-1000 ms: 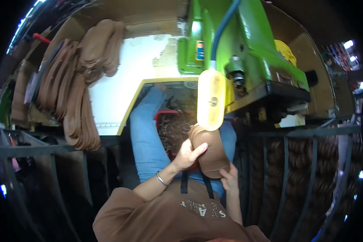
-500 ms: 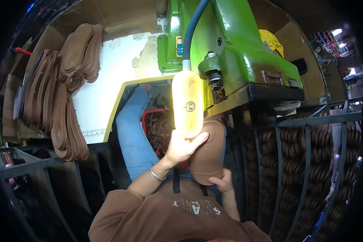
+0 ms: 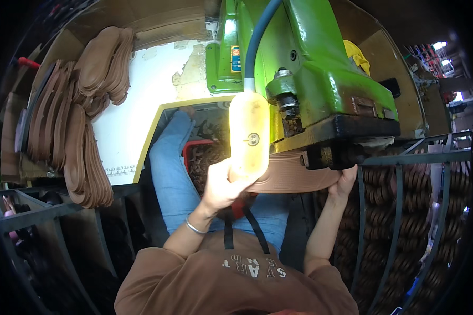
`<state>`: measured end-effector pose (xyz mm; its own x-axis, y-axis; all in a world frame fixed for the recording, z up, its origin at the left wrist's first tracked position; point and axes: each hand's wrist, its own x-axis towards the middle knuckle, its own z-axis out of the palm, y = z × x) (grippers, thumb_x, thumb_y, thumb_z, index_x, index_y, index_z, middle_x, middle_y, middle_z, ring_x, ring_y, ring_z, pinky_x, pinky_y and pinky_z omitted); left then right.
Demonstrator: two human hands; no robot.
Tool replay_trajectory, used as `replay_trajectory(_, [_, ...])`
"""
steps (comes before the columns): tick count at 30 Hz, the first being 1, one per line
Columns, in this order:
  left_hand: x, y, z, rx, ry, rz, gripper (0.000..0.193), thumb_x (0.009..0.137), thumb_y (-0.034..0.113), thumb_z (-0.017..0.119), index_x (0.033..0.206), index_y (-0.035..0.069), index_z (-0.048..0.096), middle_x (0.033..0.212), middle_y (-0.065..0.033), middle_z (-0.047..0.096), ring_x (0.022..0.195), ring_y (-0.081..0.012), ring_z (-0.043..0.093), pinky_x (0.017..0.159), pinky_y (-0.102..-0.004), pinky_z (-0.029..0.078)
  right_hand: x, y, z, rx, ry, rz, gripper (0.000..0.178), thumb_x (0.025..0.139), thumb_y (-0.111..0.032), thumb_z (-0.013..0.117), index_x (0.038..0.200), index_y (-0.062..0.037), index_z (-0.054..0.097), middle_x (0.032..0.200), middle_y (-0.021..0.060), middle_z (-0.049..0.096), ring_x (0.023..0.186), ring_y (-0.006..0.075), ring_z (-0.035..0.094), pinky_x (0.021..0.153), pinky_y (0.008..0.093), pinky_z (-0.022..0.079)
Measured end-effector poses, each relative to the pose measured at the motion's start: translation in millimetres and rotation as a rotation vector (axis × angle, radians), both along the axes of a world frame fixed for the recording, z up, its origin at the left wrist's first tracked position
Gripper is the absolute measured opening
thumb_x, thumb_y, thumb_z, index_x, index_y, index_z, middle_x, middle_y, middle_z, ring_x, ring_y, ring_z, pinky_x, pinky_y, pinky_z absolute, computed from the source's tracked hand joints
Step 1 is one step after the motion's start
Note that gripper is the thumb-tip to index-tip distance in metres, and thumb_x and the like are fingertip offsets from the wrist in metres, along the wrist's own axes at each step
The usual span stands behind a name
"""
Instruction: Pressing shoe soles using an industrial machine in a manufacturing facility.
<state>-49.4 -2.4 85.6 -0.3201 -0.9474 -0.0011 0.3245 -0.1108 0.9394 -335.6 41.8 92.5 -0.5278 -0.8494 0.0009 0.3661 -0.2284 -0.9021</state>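
A brown shoe sole (image 3: 294, 177) lies crosswise beneath the head of the green machine (image 3: 326, 89). Its left end is gripped by my left hand (image 3: 220, 186), whose fingers are partly covered by the glowing yellowish work lamp (image 3: 250, 157). At the sole's other end, my right hand (image 3: 344, 182) is closed around the edge, next to the machine's dark roller-like part (image 3: 333, 156). The machine head and lamp hide the sole's far edge.
Stacked brown soles (image 3: 97, 65) sit on the white table (image 3: 129, 126) at left. Below its cut-out, a red basket (image 3: 188, 152) holds brown scraps. Metal racks (image 3: 404, 157) stand at both sides, the right one full of soles. A blue-grey hose (image 3: 253, 47) runs down to the lamp.
The sole has swung from upright to crosswise, its right end now under the machine head. My right hand has moved up and right with it; my left hand has shifted slightly left.
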Motion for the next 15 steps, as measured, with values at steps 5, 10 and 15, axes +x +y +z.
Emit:
replay_trajectory(5, [45.4, -11.0, 15.5, -0.044, -0.043, 0.003, 0.031, 0.076, 0.005, 0.068, 0.104, -0.007, 0.061, 0.097, -0.0124, 0.067, 0.087, -0.0142, 0.063, 0.080, -0.0267, 0.049, 29.0, -14.7, -21.6, -0.007, -0.112, 0.116, 0.031, 0.078, 0.003, 0.052, 0.110, 0.0040, 0.054, 0.104, 0.0099, 0.060, 0.087, 0.0160, 0.061, 0.077, 0.0283, 0.050])
replay_trajectory(10, [93.7, -1.7, 3.2, 0.118, -0.045, 0.124, 0.034, 0.073, 0.002, 0.068, 0.104, -0.008, 0.059, 0.094, -0.0116, 0.065, 0.086, -0.0143, 0.061, 0.079, -0.0257, 0.048, 83.7, -15.2, -13.3, -0.029, 0.095, 0.153, 0.033, 0.082, -0.008, 0.056, 0.114, 0.0018, 0.053, 0.108, 0.0101, 0.059, 0.099, 0.0202, 0.057, 0.089, 0.0338, 0.045])
replay_trajectory(15, [139.5, 26.2, -12.4, 0.181, -0.080, 0.190, 0.037, 0.072, 0.008, 0.066, 0.102, -0.010, 0.057, 0.093, -0.0148, 0.065, 0.084, -0.0185, 0.064, 0.080, -0.0290, 0.050, 126.6, -18.9, -2.9, 0.048, 0.027, 0.244, 0.044, 0.074, -0.003, 0.058, 0.116, 0.0053, 0.047, 0.108, 0.0142, 0.058, 0.099, 0.0214, 0.056, 0.091, 0.0319, 0.043])
